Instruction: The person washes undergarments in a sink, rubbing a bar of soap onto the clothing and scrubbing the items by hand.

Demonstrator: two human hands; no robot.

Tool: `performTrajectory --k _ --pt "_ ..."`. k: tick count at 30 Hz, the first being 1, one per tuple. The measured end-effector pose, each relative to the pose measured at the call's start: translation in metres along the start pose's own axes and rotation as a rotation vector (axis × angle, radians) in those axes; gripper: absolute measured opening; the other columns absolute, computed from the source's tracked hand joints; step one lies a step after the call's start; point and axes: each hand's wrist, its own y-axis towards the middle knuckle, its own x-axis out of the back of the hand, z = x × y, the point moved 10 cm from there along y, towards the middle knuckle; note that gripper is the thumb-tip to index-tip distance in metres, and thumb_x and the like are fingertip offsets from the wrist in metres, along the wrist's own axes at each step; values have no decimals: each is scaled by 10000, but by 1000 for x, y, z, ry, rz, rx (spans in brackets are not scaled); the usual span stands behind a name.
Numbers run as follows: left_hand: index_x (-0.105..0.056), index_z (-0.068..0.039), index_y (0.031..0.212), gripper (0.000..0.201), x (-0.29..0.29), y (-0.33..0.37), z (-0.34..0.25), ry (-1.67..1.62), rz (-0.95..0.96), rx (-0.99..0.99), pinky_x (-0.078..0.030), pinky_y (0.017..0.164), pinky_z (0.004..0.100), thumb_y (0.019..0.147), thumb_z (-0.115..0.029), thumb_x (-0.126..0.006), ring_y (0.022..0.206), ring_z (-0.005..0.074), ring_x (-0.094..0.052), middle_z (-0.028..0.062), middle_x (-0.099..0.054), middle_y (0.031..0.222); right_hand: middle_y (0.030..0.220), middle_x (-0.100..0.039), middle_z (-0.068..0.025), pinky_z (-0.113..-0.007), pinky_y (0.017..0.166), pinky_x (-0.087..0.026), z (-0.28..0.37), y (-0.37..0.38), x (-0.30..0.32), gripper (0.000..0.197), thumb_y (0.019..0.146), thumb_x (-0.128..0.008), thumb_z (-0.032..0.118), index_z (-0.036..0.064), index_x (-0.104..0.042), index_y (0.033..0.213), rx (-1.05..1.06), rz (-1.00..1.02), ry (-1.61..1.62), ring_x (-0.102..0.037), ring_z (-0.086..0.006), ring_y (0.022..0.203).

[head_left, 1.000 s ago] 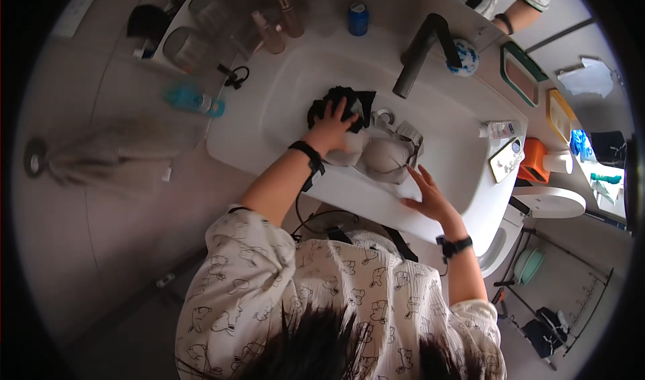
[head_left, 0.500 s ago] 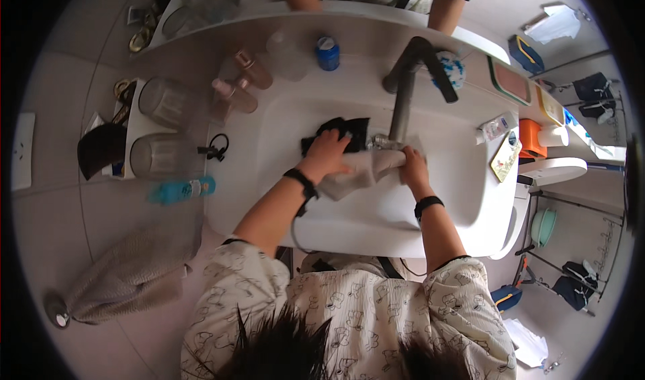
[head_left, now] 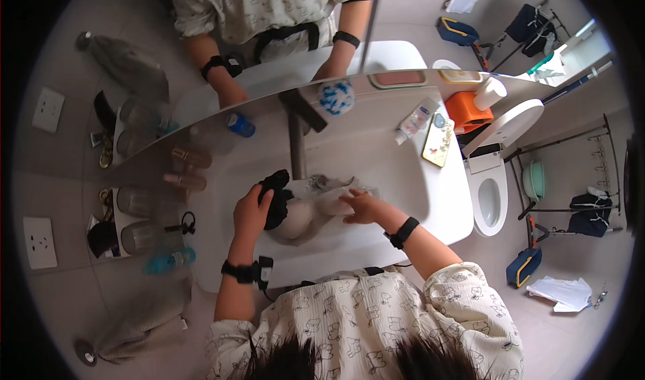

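In the white sink (head_left: 396, 151) lies a wet, pale, thin cloth (head_left: 299, 220), partly bunched beneath the faucet (head_left: 297, 145). Water seems to splash on it near the spout. My left hand (head_left: 249, 213) is closed on a crumpled black cloth (head_left: 277, 202) at the left side of the basin, beside the pale one. On the other side, my right hand (head_left: 365, 207) grips the pale cloth's right part with its fingertips. What both pieces of cloth are exactly cannot be made out.
A blue jar (head_left: 240, 125), pink bottles (head_left: 191, 158) and a blue-and-white ball (head_left: 336, 96) stand along the back and left. On the right rim are a tube (head_left: 416, 120) and a phone (head_left: 438, 140). A toilet (head_left: 490, 198) stands beyond.
My left hand now has the black cloth gathered up, at the left of the pale cloth. My right hand has come down from beside the spout onto the pale cloth. The view has swung right.
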Motion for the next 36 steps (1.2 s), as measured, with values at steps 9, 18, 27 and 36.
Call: performTrajectory --k 9,18,27,36 --pt "-541 4 864 196 112 -82 -115 -265 -467 -162 -407 568 268 875 -191 -524 588 151 -498 82 -546 666 1191 -484 -159 -380 910 -393 6 -101 228 390 791 -588 171 34 -499 1145 260 -769 285 -472 -332 1073" --pt "-566 -19 971 209 18 -50 -108 -44 -195 -274 -414 781 378 808 -149 -553 887 304 -515 115 -563 957 1020 -592 -141 -389 830 -429 -91 -19 320 258 806 -552 196 113 -574 1050 77 -839 -176 -546 -313 971" --pt "-533 -35 1046 247 -48 -7 2 -729 235 143 -425 788 304 878 -168 -409 874 169 -543 64 -571 957 932 -625 -59 -269 758 -463 -86 22 329 420 776 -650 346 37 -560 1046 277 -532 13 -585 -147 855" --pt "-529 -58 998 211 -10 -24 -24 -1240 343 28 -425 796 286 840 -113 -400 865 140 -533 28 -556 911 958 -572 9 -214 813 -407 -73 31 312 369 815 -630 283 21 -516 1047 181 -224 259 -512 -64 881"
